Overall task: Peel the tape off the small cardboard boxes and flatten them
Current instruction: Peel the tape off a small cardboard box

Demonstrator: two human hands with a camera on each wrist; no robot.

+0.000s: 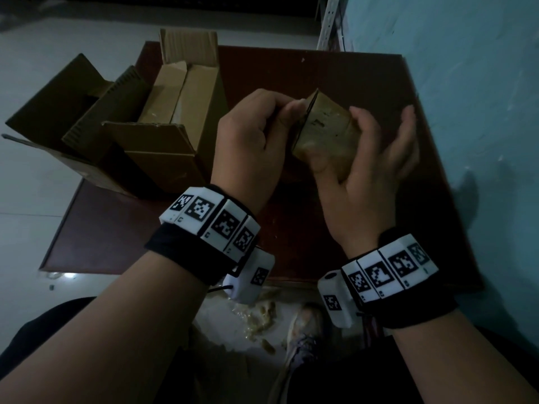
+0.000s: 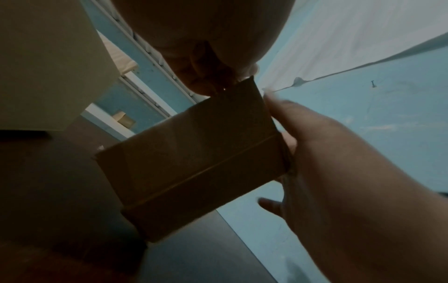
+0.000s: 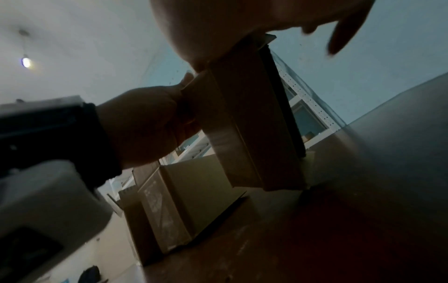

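A small brown cardboard box (image 1: 326,129) is held in the air above the dark red table (image 1: 393,223). My left hand (image 1: 256,135) has its fingers curled and pinches the box's upper left edge. My right hand (image 1: 364,164) cradles the box from the right, thumb on the near face and fingers up the far side. The left wrist view shows the box (image 2: 194,162) from below with a seam across it, left fingertips (image 2: 206,84) at its top corner and the right hand (image 2: 339,172) beside it. Glossy tape (image 3: 218,137) covers one face of the box (image 3: 254,124) in the right wrist view.
A big open carton (image 1: 163,121) with several cardboard pieces inside stands on the table's left part. A teal wall (image 1: 481,112) runs close along the right. A white slotted rack (image 1: 329,21) is at the back. Peeled tape scraps (image 1: 262,319) and a shoe (image 1: 303,342) are on the floor below.
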